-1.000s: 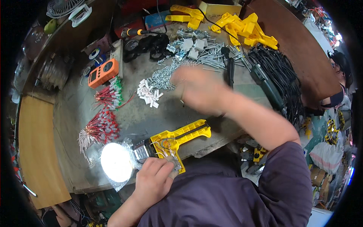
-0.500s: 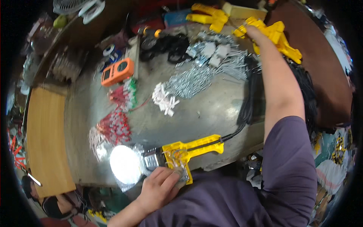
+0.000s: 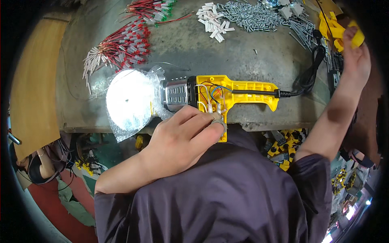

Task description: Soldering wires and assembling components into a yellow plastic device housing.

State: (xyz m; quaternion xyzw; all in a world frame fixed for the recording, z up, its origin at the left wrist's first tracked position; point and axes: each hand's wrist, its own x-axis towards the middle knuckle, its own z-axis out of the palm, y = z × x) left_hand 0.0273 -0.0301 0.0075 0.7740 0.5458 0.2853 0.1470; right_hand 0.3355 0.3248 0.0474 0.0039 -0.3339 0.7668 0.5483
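Note:
A device lies on the worktable's near edge. It has an open yellow plastic housing half [image 3: 252, 94], a vented metal collar [image 3: 177, 94] and a round white disc [image 3: 129, 99] in clear wrap, bright with glare. Coloured wires [image 3: 211, 94] run inside the housing, and a black power cord [image 3: 306, 83] leaves the handle end. My left hand [image 3: 182, 135] presses its curled fingers on the housing's lower part, by the white wires; grey tape wraps one finger. Far right, my right hand [image 3: 356, 54] has its fingers closed on another yellow housing piece [image 3: 358, 39], partly cut off by the view's dark rim.
Red wired parts in clear sleeves [image 3: 127, 44] lie at the left back, with white sleeves [image 3: 212, 20] and a heap of screws [image 3: 251, 16] farther right. More yellow housing pieces [image 3: 331, 28] sit at the far right. Someone seated [image 3: 42, 166] is at the lower left.
The view has tilted down toward me. My right hand has drawn a yellow housing piece away from the pile. My left hand stays on the device.

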